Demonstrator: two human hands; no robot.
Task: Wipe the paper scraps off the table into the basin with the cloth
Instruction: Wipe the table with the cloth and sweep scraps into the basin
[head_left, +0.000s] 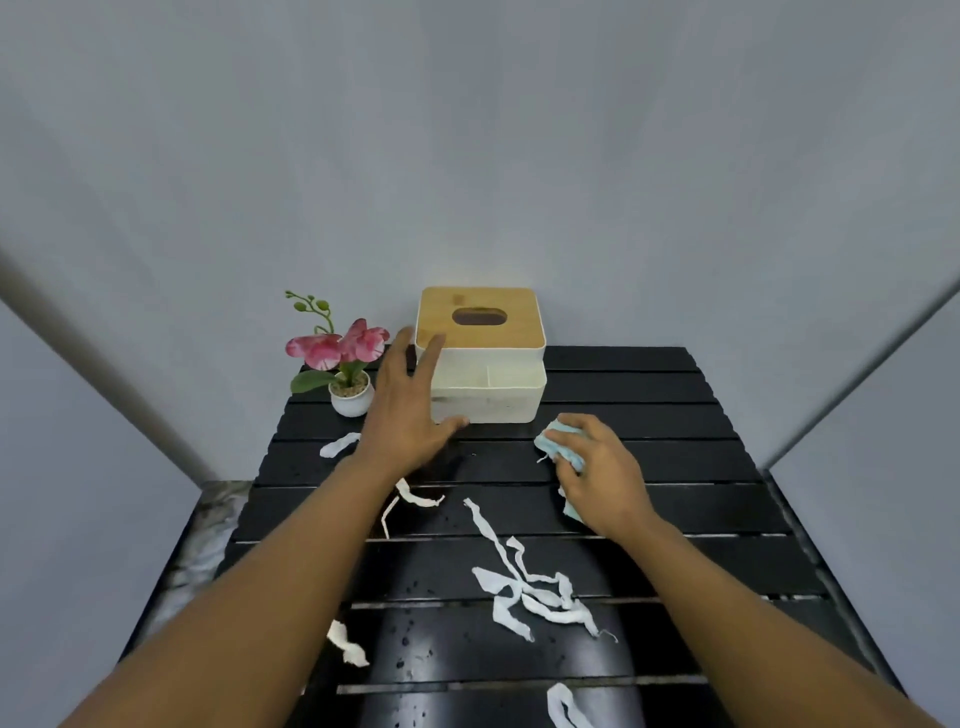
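We see the cloth (560, 446), pale blue-green and bunched, under the right hand (602, 480), whose curled fingers grip it against the table (675, 467). Only two bits of it show, one past the fingertips and one below the heel of the palm; the rest is hidden by the hand.

The paper scraps (530, 592) lie as white torn strips. The largest tangle lies nearer to us than the right hand, between the two forearms. One strip (415, 499) runs under the left wrist and is partly covered by it. Another (338, 445) lies just outside the left hand, a further one (349, 649) beside the left forearm, and one (563, 706) is cut off by the lower edge of the view.

The left hand (410, 405) is released, its fingers straight and spread, and holds nothing. It overlaps the near left corner of the tissue box (488, 364); we cannot tell whether it touches the box or hovers before it.

Beyond the left hand, on its outer side, stands a potted flower (345, 364) in a small white pot. Both forearms run out of view at the bottom.
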